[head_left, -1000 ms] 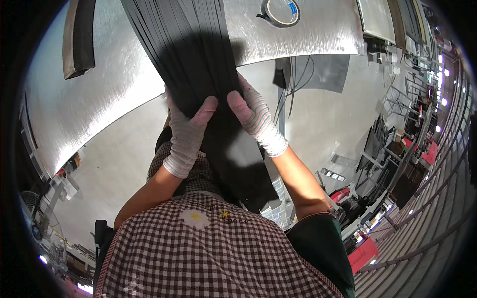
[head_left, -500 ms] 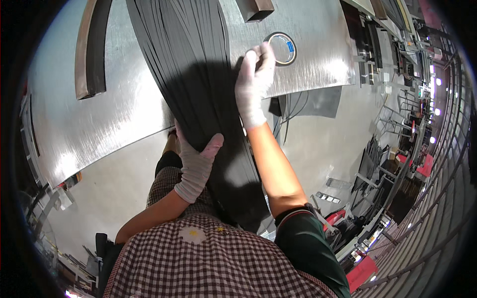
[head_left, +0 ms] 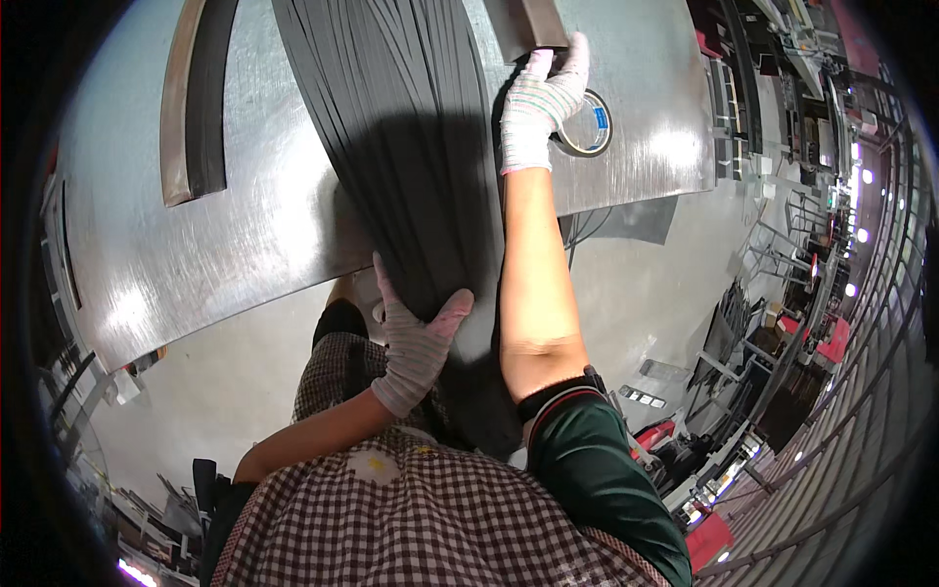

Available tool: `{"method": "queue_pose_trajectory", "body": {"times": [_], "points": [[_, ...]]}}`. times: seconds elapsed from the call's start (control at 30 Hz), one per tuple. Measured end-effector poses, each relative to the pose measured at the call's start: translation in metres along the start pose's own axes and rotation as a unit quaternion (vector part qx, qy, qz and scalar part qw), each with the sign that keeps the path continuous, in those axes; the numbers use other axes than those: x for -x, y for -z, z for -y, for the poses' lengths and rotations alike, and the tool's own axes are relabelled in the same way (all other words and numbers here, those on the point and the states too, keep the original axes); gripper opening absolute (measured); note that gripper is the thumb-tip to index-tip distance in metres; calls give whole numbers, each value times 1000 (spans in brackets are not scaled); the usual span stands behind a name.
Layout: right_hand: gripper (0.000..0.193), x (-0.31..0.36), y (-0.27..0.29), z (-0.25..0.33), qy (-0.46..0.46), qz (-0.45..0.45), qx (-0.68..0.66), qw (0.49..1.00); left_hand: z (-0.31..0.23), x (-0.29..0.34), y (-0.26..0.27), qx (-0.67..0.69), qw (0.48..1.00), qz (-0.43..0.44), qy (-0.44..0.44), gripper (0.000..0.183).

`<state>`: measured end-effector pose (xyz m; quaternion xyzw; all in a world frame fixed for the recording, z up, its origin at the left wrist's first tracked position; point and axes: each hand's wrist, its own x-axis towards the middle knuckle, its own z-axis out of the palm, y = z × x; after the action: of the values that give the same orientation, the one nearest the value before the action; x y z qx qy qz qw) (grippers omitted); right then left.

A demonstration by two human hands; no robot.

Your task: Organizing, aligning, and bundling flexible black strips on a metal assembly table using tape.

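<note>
A thick bundle of long black flexible strips runs from the far side of a metal table over its near edge and down against my apron. My gloved left hand is wrapped round the bundle's hanging part, thumb across the top and fingers on its left side. My gloved right hand reaches forward beside the bundle, thumb and fingers apart. Its fingertips are at the near end of a brownish rectangular bar; whether they touch it I cannot tell. A roll of tape lies just right of that hand, partly covered by it.
Another brown and black bar lies on the table's left side. A dark sheet shows below the table's right edge. Racks and a red object stand on the right, with grey floor between.
My right hand has moved forward, from beside the tape roll to the bar's near end. My left hand keeps its hold on the strips. The whole view has shifted slightly.
</note>
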<state>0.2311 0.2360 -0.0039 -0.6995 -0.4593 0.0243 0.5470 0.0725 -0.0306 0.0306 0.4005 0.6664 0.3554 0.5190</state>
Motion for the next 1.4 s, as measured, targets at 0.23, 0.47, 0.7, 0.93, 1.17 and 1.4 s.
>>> {"method": "queue_pose_trajectory", "body": {"times": [0.23,0.47,0.7,0.93,1.17,1.4], "points": [[17,1,11,5,71,36,36,996,-20,-4,0,161,987,22,16,122],[14,16,72,32,9,157,135,978,-14,-3,2,104,992,20,66,123],[11,37,119,27,-2,235,128,964,-14,-4,1,124,990,41,49,123],[21,73,166,37,-47,269,87,958,-1,-4,0,47,999,27,-6,122],[36,138,251,57,-203,394,-42,895,-6,-3,5,81,995,48,44,109],[55,154,233,46,-117,461,-50,878,3,-7,2,135,991,5,-2,85]]}}
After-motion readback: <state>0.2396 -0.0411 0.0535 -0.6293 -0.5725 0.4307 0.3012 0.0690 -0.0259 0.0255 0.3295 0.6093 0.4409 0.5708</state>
